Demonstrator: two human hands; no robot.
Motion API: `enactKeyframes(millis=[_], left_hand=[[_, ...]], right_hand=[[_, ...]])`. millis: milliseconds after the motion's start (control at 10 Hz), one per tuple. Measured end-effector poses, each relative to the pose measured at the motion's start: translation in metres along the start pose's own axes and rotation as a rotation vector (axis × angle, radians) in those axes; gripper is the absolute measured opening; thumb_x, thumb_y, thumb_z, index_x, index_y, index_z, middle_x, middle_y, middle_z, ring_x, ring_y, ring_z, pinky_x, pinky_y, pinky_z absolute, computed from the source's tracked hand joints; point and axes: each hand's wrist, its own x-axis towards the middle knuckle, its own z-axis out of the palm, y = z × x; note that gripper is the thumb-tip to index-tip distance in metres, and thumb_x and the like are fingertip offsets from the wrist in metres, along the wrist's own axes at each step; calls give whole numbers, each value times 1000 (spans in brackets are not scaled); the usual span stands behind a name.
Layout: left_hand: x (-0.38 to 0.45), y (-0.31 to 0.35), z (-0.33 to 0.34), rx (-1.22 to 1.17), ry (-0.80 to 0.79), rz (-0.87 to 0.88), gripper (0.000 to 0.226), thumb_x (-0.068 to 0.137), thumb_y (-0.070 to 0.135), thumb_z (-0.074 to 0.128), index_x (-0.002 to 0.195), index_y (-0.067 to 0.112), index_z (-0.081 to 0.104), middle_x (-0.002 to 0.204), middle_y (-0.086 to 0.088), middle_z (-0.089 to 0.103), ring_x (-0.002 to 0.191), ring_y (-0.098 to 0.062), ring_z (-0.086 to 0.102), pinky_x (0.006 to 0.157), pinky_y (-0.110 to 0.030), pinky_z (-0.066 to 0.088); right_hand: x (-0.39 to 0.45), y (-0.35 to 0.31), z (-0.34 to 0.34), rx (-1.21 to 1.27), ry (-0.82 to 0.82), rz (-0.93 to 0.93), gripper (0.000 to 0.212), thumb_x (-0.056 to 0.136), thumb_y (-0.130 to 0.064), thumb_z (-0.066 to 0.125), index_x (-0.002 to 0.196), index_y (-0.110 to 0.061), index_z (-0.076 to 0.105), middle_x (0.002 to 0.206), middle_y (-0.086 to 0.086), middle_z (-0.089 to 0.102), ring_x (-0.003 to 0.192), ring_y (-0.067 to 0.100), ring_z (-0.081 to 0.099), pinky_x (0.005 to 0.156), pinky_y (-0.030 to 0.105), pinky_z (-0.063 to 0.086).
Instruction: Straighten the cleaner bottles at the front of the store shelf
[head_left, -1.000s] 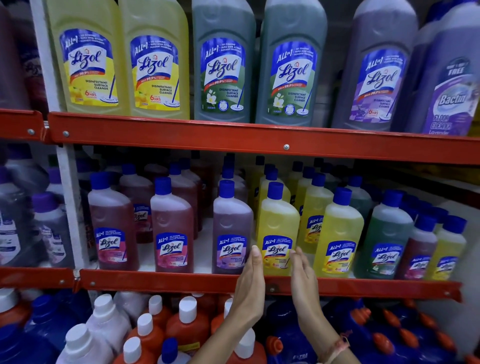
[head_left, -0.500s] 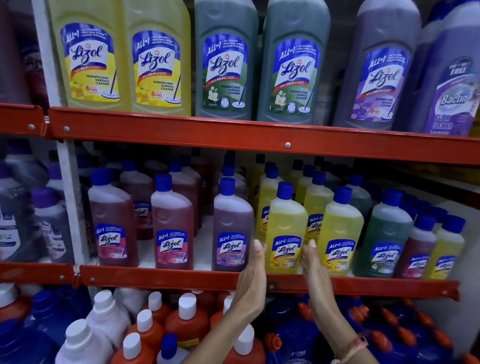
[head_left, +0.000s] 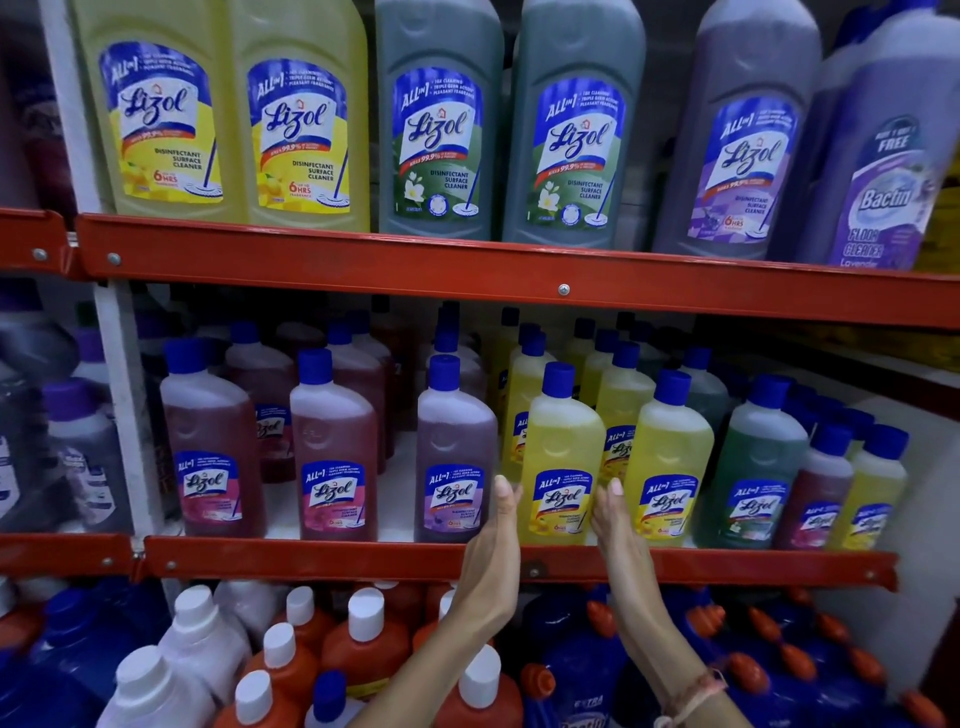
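A yellow Lizol bottle (head_left: 563, 467) with a blue cap stands upright at the front of the middle shelf (head_left: 363, 558), label facing out. My left hand (head_left: 493, 540) lies flat against its left side and my right hand (head_left: 615, 525) against its right side, so the bottle is held between both palms. A purple bottle (head_left: 454, 457) stands just left of my left hand. Another yellow bottle (head_left: 670, 467) stands just right of my right hand. Two pink bottles (head_left: 332, 457) (head_left: 213, 452) stand further left in the front row.
A green bottle (head_left: 758, 467) and smaller bottles fill the row's right end. Large Lizol bottles (head_left: 436, 124) line the upper shelf. White-capped orange bottles (head_left: 363, 644) and blue ones crowd the bottom shelf under my forearms. A white upright post (head_left: 122, 415) stands at the left.
The yellow bottle between my palms has shifted right, away from the purple bottle and closer to the other yellow one. Both hands moved along with it.
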Motion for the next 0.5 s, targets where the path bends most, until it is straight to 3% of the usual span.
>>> enactKeyframes(millis=[100, 200, 300, 400, 500], left_hand=[[-1, -1, -1, -10, -4, 20, 68, 59, 102, 19, 105, 66, 54, 139, 6, 61, 133, -17, 51, 118, -51, 33], [-6, 5, -2, 14, -16, 52, 98, 52, 105, 17, 126, 52, 52, 139, 4, 60, 132, -17, 52, 117, -51, 34], [-11, 12, -4, 70, -26, 33, 117, 48, 106, 14, 139, 42, 48, 147, 4, 53, 138, -18, 45, 120, -52, 28], [-21, 21, -12, 120, -25, 90, 102, 62, 100, 17, 140, 41, 47, 143, 11, 54, 136, -12, 45, 120, -47, 30], [-25, 35, -29, 166, 61, 301, 60, 91, 70, 31, 134, 35, 53, 133, 16, 58, 129, -4, 52, 112, -35, 43]], right_hand=[[0, 1, 1, -23, -6, -6, 34, 80, -77, 30, 87, -55, 55, 99, -32, 54, 115, 6, 48, 100, 31, 31], [1, -1, 1, -39, -15, -7, 32, 83, -74, 30, 84, -54, 55, 94, -35, 53, 112, 5, 49, 101, 30, 31], [0, -2, -2, -52, -69, -24, 33, 83, -73, 31, 96, -55, 56, 105, -31, 56, 114, 4, 48, 102, 30, 30], [2, -7, -9, -165, -41, -111, 51, 89, -59, 41, 133, -34, 48, 131, -15, 50, 122, 4, 42, 101, 27, 30], [7, -33, -22, -259, 55, -325, 39, 91, -37, 53, 129, -27, 54, 130, -7, 59, 118, 10, 53, 89, 22, 42]])
